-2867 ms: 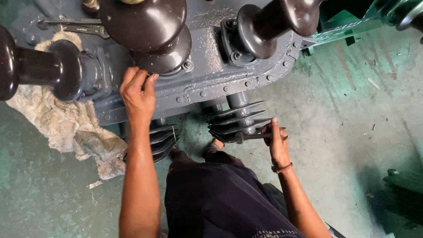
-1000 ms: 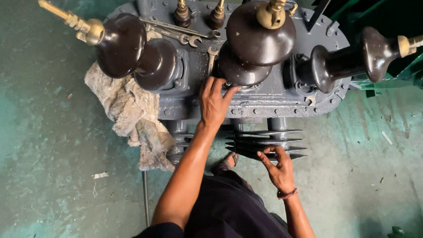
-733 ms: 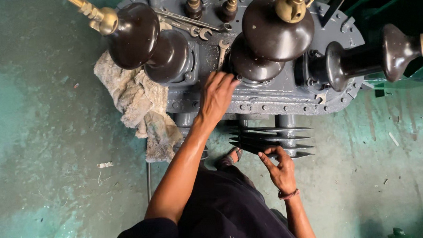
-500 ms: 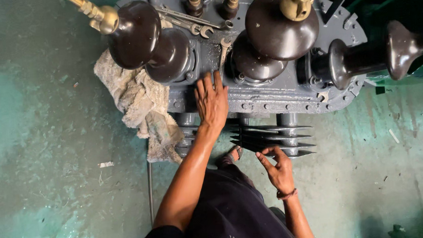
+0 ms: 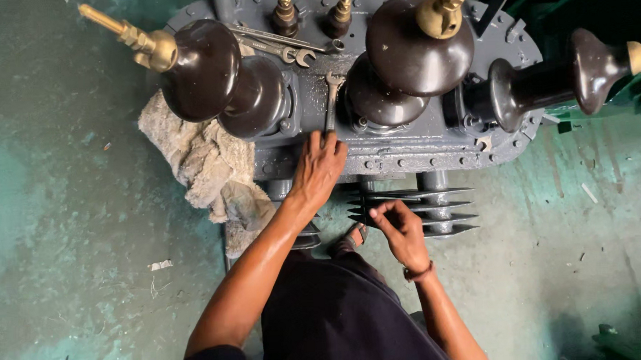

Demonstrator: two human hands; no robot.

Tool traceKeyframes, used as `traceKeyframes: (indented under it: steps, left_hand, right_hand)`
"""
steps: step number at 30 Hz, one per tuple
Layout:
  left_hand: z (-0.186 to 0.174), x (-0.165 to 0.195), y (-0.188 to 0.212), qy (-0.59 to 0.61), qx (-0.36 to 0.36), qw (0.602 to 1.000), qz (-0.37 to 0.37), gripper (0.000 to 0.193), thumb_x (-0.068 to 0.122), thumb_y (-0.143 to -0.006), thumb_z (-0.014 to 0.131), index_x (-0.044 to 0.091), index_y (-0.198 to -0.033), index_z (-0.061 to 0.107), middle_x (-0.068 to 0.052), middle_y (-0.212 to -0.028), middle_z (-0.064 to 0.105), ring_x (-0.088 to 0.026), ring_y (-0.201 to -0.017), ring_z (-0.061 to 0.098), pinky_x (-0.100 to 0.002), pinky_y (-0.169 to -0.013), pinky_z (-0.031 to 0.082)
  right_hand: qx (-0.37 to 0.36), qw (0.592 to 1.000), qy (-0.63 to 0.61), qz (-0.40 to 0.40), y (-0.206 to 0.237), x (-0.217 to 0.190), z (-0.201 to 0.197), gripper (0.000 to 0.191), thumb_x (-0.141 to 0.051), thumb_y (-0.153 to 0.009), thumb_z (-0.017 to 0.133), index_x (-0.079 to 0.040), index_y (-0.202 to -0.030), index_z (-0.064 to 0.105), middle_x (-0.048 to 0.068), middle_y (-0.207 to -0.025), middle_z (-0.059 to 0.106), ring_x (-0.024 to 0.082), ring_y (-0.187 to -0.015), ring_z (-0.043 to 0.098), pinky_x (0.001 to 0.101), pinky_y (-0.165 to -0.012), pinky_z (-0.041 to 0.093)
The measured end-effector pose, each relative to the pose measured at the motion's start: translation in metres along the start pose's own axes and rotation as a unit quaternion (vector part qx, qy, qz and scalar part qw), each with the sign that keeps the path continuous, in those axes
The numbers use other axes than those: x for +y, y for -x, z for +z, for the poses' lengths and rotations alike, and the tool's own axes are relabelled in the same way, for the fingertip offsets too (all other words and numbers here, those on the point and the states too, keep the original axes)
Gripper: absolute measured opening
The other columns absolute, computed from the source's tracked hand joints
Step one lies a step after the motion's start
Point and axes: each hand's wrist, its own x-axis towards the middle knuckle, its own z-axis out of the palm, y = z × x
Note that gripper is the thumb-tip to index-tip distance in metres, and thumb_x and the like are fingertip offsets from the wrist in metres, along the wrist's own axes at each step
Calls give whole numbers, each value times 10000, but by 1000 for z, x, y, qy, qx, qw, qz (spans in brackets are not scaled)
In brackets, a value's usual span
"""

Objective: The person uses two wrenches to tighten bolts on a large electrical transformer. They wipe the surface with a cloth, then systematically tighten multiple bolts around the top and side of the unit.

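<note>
I look down on a grey transformer lid (image 5: 433, 146) with large brown bushings (image 5: 210, 70). My left hand (image 5: 319, 169) reaches onto the lid, and its fingertips close over the near end of a wrench (image 5: 330, 101) that lies between two bushings. Lower down, my right hand (image 5: 400, 230) is at the dark cooling fins (image 5: 435, 206) on the tank's side. Its thumb and fingers pinch the edge of a fin. Whether anything small sits in that hand is hidden.
Two more wrenches (image 5: 280, 46) lie at the lid's far side near small brass terminals (image 5: 285, 14). A dirty rag (image 5: 199, 166) hangs off the left edge. A third bushing (image 5: 544, 83) sticks out to the right. The stained green floor (image 5: 66, 231) surrounds the tank.
My left hand slid from lying flat on the lid's rim up onto the end of the wrench. My right hand stayed at the fins. My head shifted slightly.
</note>
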Motion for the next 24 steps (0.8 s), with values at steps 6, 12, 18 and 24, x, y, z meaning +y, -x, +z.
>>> traceKeyframes:
  steps: [6,12,18,24]
  left_hand:
    - [-31,42,58,211,25,975,59,345,45,-835,671,-65,-1155,602,-197,-1199,562,-354,-1160,553,-435,-939,542]
    - [-29,16,30,414,75,900,-109,190,67,-960,710,34,-1147,716,-82,-1046,717,-212,-874,738,-329,-789,585]
    - [17,12,-58,351,172,905,-167,323,145,-762,892,-43,-946,703,-145,-834,638,-210,-679,569,-340,-637,472]
    - [48,-1,-64,624,70,743,-233,41,24,-814,764,16,-855,764,42,-732,693,-60,-674,564,-241,-634,443]
  right_hand:
    - [-173,939,-269,125,-80,-7,38,466,-435,-1020,366,-87,-1113,662,1,-1032,690,82,-961,632,252,-898,495]
    - [-149,982,-119,9,-59,15,30,531,-465,-1094,416,-16,-935,650,21,-736,596,104,-635,541,279,-529,446]
    - [-25,997,-44,51,-9,18,11,596,-521,-1055,369,-49,-823,649,2,-612,557,88,-526,500,265,-449,403]
    - [16,988,-88,127,18,23,10,588,-547,-1049,378,-55,-862,642,1,-618,536,84,-510,462,265,-447,395]
